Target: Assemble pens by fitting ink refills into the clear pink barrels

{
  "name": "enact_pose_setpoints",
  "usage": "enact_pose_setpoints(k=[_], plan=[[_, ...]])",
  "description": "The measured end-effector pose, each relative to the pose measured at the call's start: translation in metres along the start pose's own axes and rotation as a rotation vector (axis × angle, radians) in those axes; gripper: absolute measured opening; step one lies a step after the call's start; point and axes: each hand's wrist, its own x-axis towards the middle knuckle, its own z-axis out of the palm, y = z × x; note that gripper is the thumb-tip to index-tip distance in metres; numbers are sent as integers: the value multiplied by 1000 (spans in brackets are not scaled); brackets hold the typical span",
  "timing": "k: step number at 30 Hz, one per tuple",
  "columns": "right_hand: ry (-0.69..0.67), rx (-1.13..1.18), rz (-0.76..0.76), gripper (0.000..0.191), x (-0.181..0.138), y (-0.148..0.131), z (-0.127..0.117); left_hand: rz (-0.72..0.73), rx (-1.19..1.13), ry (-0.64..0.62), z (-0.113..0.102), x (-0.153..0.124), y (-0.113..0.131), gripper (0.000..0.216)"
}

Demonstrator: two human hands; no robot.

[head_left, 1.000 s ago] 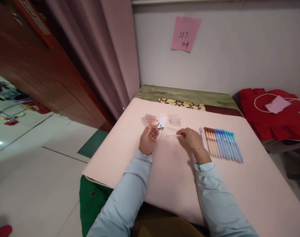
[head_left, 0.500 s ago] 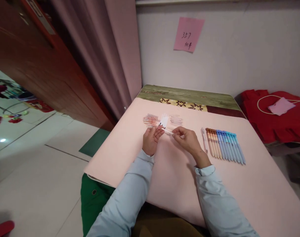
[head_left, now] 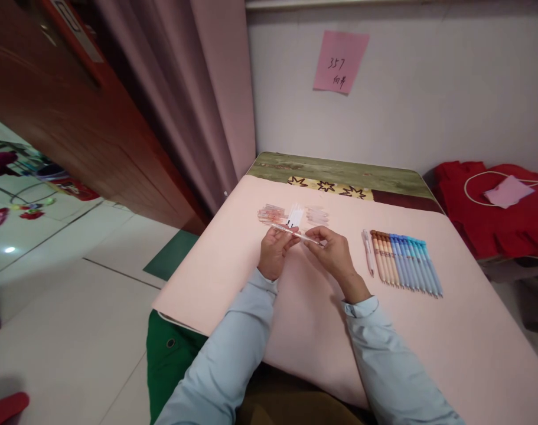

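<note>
My left hand (head_left: 273, 254) is closed on a clear, pinkish pen barrel (head_left: 278, 227) that slants across above the table. My right hand (head_left: 334, 252) pinches the right end of a thin pen refill (head_left: 305, 237) in line with the barrel; how far it sits inside is too small to make out. Just beyond my hands lie white refills (head_left: 296, 212). To their left is a pile of clear and orange pen parts (head_left: 270, 213), to their right a pile of clear, pale parts (head_left: 317, 215).
Right of my hands, one pale pen (head_left: 368, 254) lies beside a row of several brown, blue and turquoise pens (head_left: 406, 262). A pink cover (head_left: 215, 271) lies over the table. Red cloth (head_left: 459, 206) is at the right, a curtain (head_left: 206, 100) and door (head_left: 95, 118) at the left.
The white refill that stretched between my hands now lines up with the clear barrel, which has come into view slanting over my left fingers. My right hand has shifted slightly left.
</note>
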Motion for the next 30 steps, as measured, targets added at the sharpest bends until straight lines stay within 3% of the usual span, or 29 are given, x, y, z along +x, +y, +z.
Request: enact_pose_setpoints(k=[7, 12, 17, 26, 30], plan=[[-5, 196, 57, 27, -2, 2, 11, -9, -35, 6, 1, -1, 2, 35], [-43, 172, 85, 29, -3, 1, 11, -23, -40, 0, 2, -2, 2, 38], [-89, 107, 122, 49, -4, 0, 10, -11, -16, -14, 1, -2, 2, 37], [-122, 126, 137, 24, -3, 1, 10, 11, -27, 21, 0, -2, 1, 35], [-179, 168, 157, 48, -5, -3, 7, 44, 7, -1, -2, 0, 0, 32]])
